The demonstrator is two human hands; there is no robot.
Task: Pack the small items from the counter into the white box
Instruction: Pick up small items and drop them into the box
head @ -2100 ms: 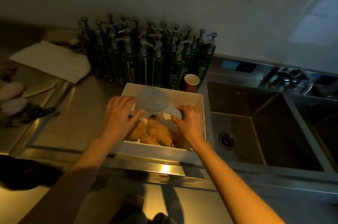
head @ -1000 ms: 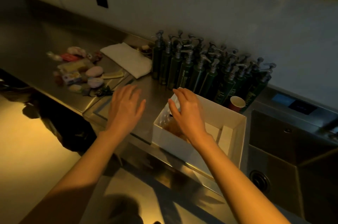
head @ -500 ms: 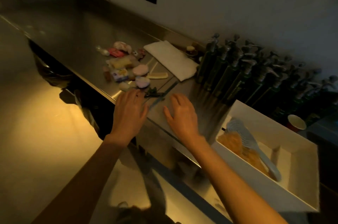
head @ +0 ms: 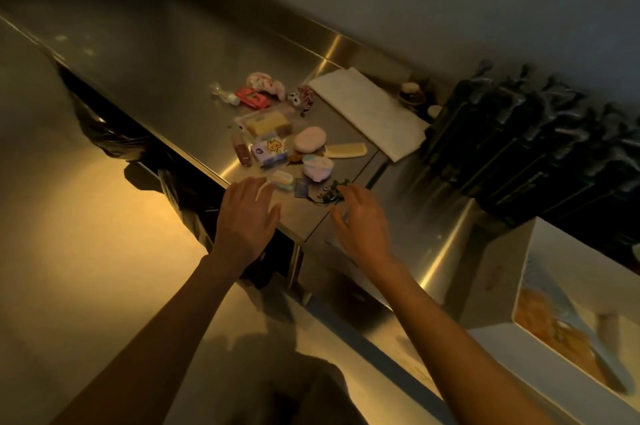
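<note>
Two hands [head: 247, 216] reach over one steel counter [head: 166, 53]. One white box [head: 491, 272], one folded towel [head: 367, 111], one comb [head: 345, 150], two oval soaps [head: 310, 139].

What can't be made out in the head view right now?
- White box: far end cut off by the right edge.
- Contents under the hairbrush: blurred orange mass, unidentifiable.
- Dark tangle by the right hand: too small and dim to name.
- Pump bottles: labels unreadable, motion blur.

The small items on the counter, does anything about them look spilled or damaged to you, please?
Nothing stands out. The small items lie in a loose cluster on the steel counter, none visibly spilled or broken, though the dim light hides detail.
</note>
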